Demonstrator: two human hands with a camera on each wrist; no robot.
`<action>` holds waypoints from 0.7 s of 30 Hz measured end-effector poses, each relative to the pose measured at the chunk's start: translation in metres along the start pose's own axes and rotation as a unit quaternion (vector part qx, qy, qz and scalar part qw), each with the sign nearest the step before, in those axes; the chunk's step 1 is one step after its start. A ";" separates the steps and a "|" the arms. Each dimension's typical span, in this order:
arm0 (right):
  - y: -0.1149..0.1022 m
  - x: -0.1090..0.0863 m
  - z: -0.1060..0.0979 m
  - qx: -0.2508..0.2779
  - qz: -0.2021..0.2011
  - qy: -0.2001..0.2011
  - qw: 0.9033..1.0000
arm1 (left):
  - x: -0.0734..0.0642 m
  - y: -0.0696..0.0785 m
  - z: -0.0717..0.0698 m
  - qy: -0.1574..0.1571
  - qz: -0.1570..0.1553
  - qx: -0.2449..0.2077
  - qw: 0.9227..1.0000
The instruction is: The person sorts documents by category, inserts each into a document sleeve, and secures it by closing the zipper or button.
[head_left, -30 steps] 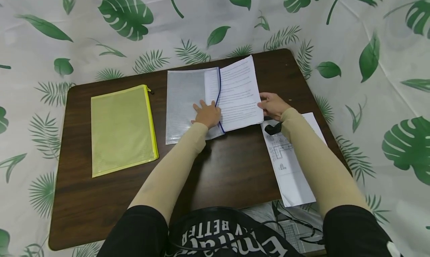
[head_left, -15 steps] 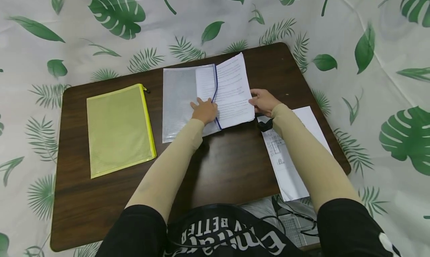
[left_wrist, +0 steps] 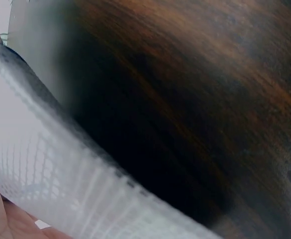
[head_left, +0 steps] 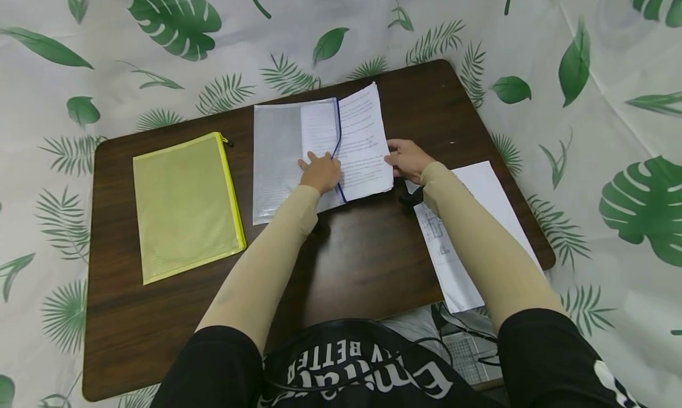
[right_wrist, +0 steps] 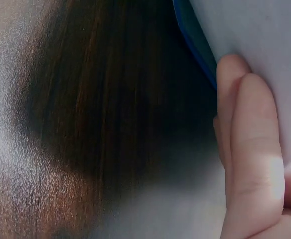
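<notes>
A clear mesh zip folder [head_left: 277, 153] with a blue edge lies at the back middle of the table. My left hand [head_left: 321, 174] rests on it near the opening, fingers spread. A stack of printed papers [head_left: 364, 141] is partly inside the folder, its left part showing through the clear cover. My right hand [head_left: 409, 159] pinches the stack's outer right edge. In the right wrist view, two fingers [right_wrist: 254, 144] lie along the underside of the papers [right_wrist: 269, 40]. The folder's lower edge [left_wrist: 60, 164] bulges up off the table in the left wrist view.
A yellow mesh zip folder [head_left: 186, 206] lies at the left of the dark wooden table [head_left: 367, 260]. Under my right forearm, a sheet with line drawings [head_left: 460, 283] hangs slightly over the front edge. Leaf-patterned cloth [head_left: 629, 112] surrounds the table.
The papers have slid left, deeper into the clear folder, with my right hand moving along. My left hand stays on the folder. The head view has shifted slightly.
</notes>
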State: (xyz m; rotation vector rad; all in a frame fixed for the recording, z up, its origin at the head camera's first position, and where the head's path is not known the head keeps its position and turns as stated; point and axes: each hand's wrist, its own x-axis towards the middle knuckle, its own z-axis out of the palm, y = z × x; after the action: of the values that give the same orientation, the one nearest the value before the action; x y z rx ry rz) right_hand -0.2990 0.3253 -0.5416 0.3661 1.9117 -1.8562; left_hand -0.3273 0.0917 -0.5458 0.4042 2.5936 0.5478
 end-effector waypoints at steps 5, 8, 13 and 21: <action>0.002 0.001 -0.003 0.003 0.029 -0.021 0.999 | -0.001 -0.001 0.000 -0.009 -0.006 -0.010 1.000; 0.005 0.000 -0.006 0.009 0.043 -0.034 0.998 | -0.002 -0.001 0.001 -0.012 -0.009 -0.011 1.000; 0.007 -0.001 -0.005 0.041 0.031 -0.041 0.998 | -0.002 0.000 0.003 -0.007 -0.004 0.016 1.000; 0.006 0.002 0.002 0.043 0.018 -0.031 0.998 | -0.001 0.000 0.000 -0.004 0.009 0.078 0.997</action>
State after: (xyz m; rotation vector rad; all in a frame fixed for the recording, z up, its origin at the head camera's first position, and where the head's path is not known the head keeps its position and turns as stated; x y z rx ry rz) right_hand -0.2975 0.3233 -0.5481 0.3642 1.7770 -1.9093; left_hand -0.3262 0.0916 -0.5455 0.4808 2.6366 0.3500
